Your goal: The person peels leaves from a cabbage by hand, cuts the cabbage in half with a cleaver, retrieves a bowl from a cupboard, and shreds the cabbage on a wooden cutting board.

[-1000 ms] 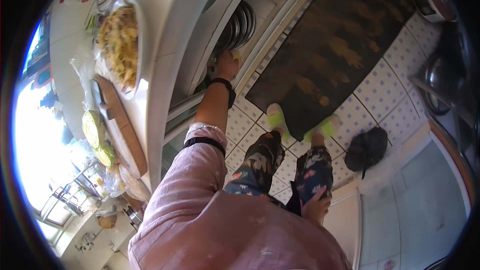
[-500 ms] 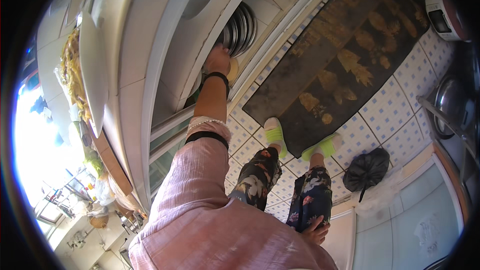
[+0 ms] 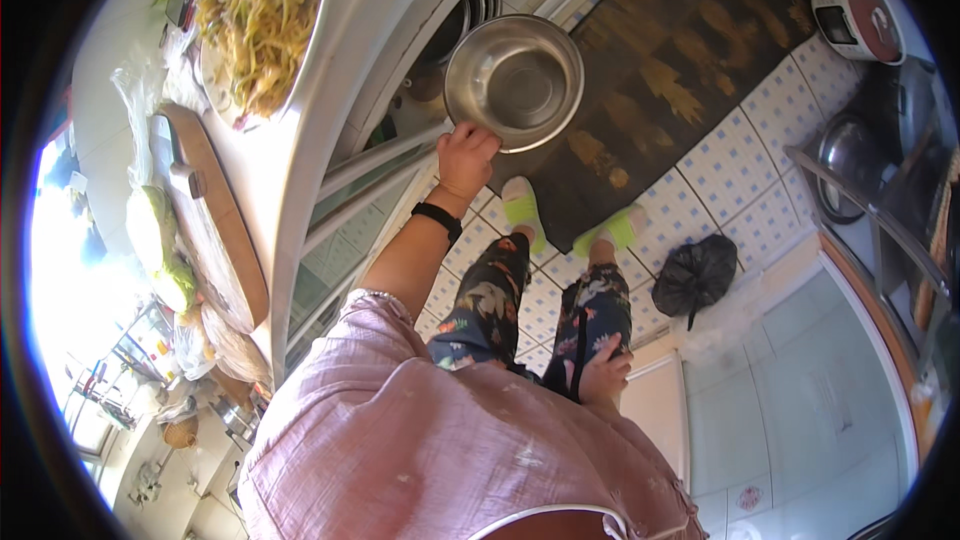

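Observation:
My left hand, with a black band on the wrist, grips the rim of a round steel bowl. The bowl is empty and hangs in front of an open low cabinet under the white counter. Upright plates stand inside the cabinet behind the bowl. My right hand rests on my right thigh, fingers loosely curled, holding nothing. My feet in green socks stand at the edge of a brown floor mat.
On the counter sit a plate of noodles, a wooden cutting board and a cabbage. A black bag lies on the tiled floor. A rice cooker and a metal rack with a pan stand at the right.
My left hand was reaching into the cabinet among the plates; now it has drawn back out with the steel bowl in its grip. The view has swung toward the counter.

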Available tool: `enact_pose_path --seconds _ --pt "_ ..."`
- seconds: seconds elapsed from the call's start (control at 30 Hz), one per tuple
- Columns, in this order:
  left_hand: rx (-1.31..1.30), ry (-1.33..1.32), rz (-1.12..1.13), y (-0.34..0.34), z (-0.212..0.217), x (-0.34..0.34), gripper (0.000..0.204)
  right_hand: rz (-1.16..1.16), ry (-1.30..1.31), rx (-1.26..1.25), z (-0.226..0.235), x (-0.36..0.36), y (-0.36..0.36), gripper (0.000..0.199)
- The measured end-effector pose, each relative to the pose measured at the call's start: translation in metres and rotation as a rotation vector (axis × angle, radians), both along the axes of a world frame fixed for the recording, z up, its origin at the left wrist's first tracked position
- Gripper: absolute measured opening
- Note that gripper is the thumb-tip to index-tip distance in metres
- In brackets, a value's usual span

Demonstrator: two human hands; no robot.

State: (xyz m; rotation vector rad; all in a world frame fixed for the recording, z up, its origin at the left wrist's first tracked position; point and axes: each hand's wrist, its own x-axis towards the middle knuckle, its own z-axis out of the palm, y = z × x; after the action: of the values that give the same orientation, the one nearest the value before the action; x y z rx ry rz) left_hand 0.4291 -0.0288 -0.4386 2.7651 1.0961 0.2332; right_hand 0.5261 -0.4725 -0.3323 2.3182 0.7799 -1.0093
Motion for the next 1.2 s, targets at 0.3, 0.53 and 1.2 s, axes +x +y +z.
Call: enact_pose_path --seconds 0.3,0.53,1.2 --pt "-0.024 -0.148 -0.178 -0.043 0.037 0.008 0.026 -0.119 0.375 0.358 -0.025 0.061 0.129 0.097" --pt "-0.175 -0.022 -0.556 -0.072 -0.034 -0.027 0.018 -1.146 0.528 0.896 -0.155 0.063 0.197 0.042" --pt "-1.141 -0.925 1.64 0.228 -0.248 -0.097 0.028 -0.925 0.356 1.032 -0.213 0.062 0.188 0.026"
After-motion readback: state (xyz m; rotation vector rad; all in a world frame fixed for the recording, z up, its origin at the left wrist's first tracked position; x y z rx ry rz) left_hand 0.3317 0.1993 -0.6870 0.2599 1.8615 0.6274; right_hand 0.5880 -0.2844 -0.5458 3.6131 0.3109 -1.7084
